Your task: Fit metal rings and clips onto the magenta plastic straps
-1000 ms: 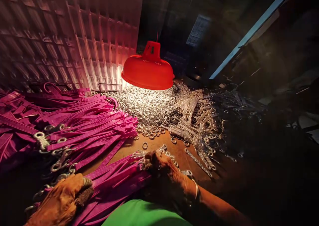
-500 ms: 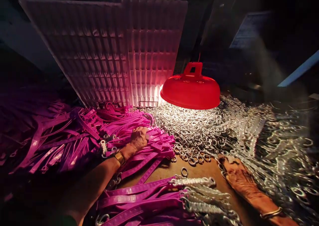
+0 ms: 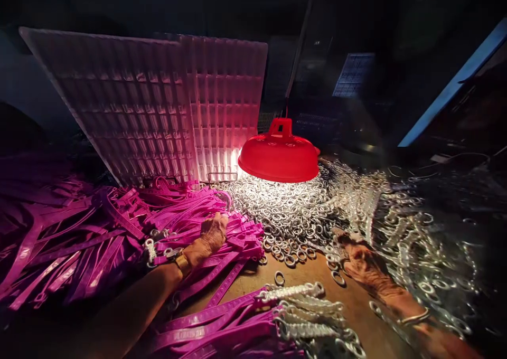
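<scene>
Snagging risk on both sides

Curls left hand (image 3: 212,235) over heaped pink straps (image 3: 246,237), left of the red lamp (image 3: 279,158); sets right hand (image 3: 362,261) at the edge of metal rings (image 3: 285,211) beneath it. Cannot tell either grip. Could drag neighbours or scatter rings, owing to overlap.

Glossy magenta straps (image 3: 186,216) in a heap, left of piled silvery ring-ended strips (image 3: 400,237)

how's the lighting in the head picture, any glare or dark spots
Head view: harsh white light under the red lamp glares off the ring pile; head view: the ribbed panel is brightest beside the lamp and dims away from it; head view: the leftmost purple straps fade into shadow.
</scene>
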Demonstrator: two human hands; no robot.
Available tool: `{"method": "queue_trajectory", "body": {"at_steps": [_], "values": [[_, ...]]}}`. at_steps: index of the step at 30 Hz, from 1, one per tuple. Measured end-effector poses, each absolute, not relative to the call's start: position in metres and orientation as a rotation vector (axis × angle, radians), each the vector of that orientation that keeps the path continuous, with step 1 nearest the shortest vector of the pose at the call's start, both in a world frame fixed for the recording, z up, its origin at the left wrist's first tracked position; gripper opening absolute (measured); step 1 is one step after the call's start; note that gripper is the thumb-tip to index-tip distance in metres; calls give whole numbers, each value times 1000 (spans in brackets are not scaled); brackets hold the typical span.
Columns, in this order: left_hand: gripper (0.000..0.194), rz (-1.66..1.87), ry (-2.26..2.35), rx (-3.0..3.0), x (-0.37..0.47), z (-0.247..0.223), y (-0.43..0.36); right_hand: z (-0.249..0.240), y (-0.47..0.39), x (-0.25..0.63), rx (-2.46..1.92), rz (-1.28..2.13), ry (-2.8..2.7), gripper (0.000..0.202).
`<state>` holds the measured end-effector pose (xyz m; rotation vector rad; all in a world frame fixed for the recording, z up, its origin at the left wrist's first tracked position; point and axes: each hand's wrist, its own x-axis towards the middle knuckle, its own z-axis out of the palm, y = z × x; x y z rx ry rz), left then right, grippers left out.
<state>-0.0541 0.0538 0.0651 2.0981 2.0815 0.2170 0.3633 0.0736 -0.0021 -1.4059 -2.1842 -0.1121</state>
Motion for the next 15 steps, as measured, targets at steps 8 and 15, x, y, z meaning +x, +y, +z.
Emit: {"method": "queue_trajectory", "body": {"at_steps": [8, 15], "values": [[26, 948, 1772, 1777, -32, 65, -3, 60, 47, 225, -1169, 972, -1643, 25], [24, 802, 1173, 1007, -9, 42, -24, 37, 27, 129, -763, 1514, -1606, 19]]}}
